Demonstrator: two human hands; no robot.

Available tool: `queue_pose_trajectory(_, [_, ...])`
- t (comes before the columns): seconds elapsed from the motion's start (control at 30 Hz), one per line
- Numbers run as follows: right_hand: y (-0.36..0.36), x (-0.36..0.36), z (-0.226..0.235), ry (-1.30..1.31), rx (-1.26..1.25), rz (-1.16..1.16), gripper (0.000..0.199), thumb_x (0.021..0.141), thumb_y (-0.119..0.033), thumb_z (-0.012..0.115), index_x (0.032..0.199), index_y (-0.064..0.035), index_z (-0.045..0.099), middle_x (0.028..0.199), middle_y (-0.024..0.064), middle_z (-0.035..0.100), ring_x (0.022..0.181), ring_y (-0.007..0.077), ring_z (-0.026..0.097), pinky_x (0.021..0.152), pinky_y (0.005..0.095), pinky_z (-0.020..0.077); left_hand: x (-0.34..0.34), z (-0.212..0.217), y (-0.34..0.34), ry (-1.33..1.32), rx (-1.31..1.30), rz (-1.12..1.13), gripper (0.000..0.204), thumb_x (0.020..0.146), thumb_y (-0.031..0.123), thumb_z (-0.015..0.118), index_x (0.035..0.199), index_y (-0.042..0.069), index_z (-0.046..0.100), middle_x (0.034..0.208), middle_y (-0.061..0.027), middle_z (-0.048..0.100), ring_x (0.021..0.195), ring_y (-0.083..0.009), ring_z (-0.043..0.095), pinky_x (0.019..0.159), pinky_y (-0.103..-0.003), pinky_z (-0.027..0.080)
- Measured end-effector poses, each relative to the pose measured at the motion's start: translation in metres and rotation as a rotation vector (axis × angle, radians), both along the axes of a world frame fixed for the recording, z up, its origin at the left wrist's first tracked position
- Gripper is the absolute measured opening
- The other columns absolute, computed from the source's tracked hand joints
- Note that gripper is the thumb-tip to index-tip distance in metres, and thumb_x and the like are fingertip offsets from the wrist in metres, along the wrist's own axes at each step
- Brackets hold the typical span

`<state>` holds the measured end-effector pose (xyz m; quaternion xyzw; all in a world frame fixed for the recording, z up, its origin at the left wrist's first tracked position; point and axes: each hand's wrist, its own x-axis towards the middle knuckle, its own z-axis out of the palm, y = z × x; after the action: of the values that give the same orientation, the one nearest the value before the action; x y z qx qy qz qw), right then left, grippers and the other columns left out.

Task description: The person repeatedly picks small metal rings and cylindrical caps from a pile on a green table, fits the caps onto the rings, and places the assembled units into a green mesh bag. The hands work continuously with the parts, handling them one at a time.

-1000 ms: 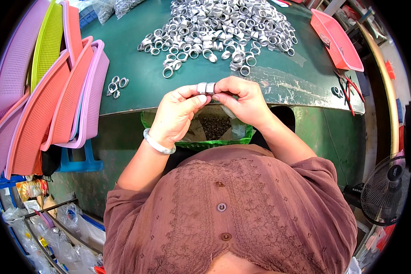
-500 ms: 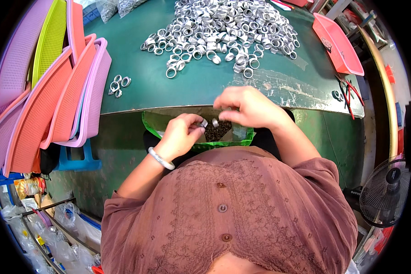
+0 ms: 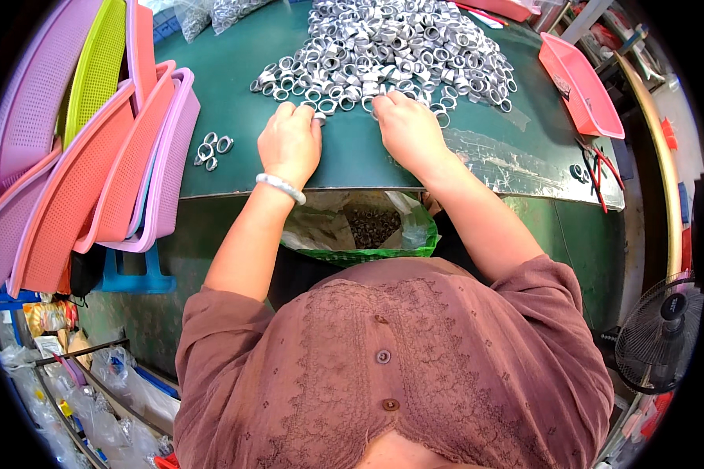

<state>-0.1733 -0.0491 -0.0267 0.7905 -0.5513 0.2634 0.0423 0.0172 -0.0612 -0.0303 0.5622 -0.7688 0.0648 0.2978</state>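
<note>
A large heap of silvery metal rings (image 3: 399,47) covers the far middle of the green table. At the heap's near edge my left hand (image 3: 291,142), with a pale bangle on its wrist, has its fingers curled and pinches a metal ring (image 3: 319,118) by the thumb. My right hand (image 3: 408,134) lies opposite, its fingers closed on a ring at the fingertips, mostly hidden by the hand. Below the table edge, at my lap, an open green-rimmed bag (image 3: 352,254) holds many small dark brownish pieces (image 3: 373,226).
Several loose rings (image 3: 211,150) lie apart at left. Stacked plastic baskets (image 3: 78,184) crowd the left side. A pink tray (image 3: 579,86) and red-handled pliers (image 3: 600,173) are on the right, with a black fan (image 3: 663,332) beyond. Clear bags of parts (image 3: 227,12) sit at the back.
Both hands have moved from above the bag forward onto the table, to the near edge of the ring heap. The bag's contents are now uncovered.
</note>
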Motion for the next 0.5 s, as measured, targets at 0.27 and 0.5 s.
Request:
queue_pose_trajectory(0.27, [0.027, -0.011, 0.016, -1.133, 0.667, 0.198, 0.016, 0.089, -0.007, 0.055, 0.1, 0.0011, 0.063, 0.072, 0.0022, 0.062, 0.054, 0.0054, 0.053, 0.049, 0.0206, 0.044, -0.006, 0.006, 0.021, 1.069, 0.69, -0.32, 0.013, 0.084, 0.011, 0.064, 0.095, 0.006, 0.069, 0.075, -0.0005, 0.063, 0.063, -0.008, 0.055, 0.058, -0.021, 0.042])
queue_pose_trajectory(0.5, [0.045, -0.013, 0.015, -1.258, 0.74, 0.293, 0.015, 0.088, -0.007, 0.055, 0.098, 0.0001, 0.064, 0.074, 0.0007, 0.062, 0.057, 0.0039, 0.054, 0.049, 0.018, 0.0425, -0.013, 0.024, 0.052, 1.224, 0.984, -0.4, 0.018, 0.088, 0.012, 0.061, 0.101, 0.003, 0.066, 0.079, -0.0016, 0.065, 0.065, -0.007, 0.057, 0.059, -0.019, 0.044])
